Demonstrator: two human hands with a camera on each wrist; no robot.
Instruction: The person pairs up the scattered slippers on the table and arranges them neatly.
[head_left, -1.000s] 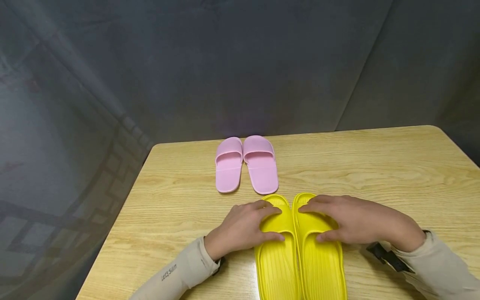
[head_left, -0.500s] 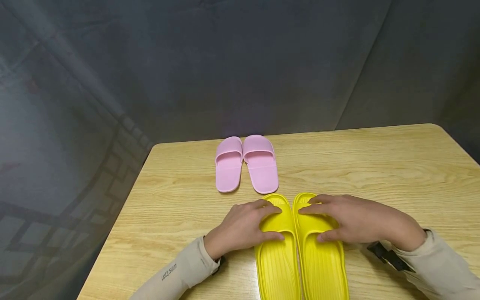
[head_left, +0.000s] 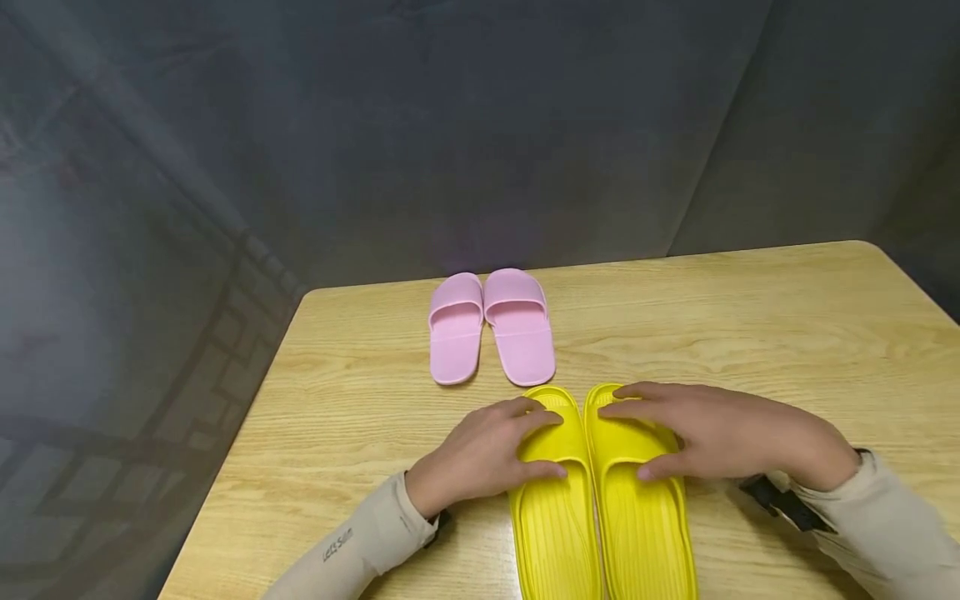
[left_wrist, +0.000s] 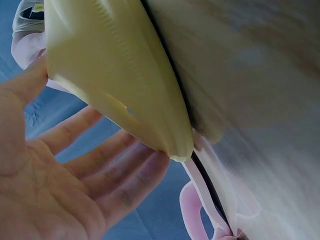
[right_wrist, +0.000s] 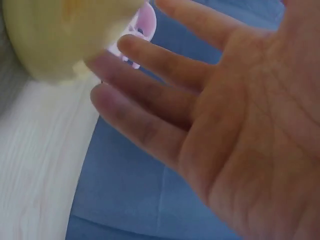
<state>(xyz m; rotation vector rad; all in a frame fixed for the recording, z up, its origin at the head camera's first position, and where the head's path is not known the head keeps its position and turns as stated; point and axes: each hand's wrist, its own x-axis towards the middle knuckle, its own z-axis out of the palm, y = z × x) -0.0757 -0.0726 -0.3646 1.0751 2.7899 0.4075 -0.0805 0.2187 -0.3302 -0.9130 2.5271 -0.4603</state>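
Observation:
Two yellow slippers lie side by side, a left one and a right one, their toes pointing away from me. My left hand rests at the left slipper's strap, fingers over its top and thumb by the strap's opening. From the left wrist, relaxed fingers touch the slipper's edge, with the palm apart from it. Over the right slipper's strap, my right hand spreads its fingers and thumb. In the right wrist view these fingers are extended, fingertips close to the blurred yellow slipper.
Beyond the yellow toes sit two pink slippers, left and right, near the back edge of the wooden table. Dark grey cloth hangs behind the table and along its left side.
My right hand has shifted slightly up and to the right, its thumb drawing back a little along the strap. The left hand and all slippers have stayed nearly where they were.

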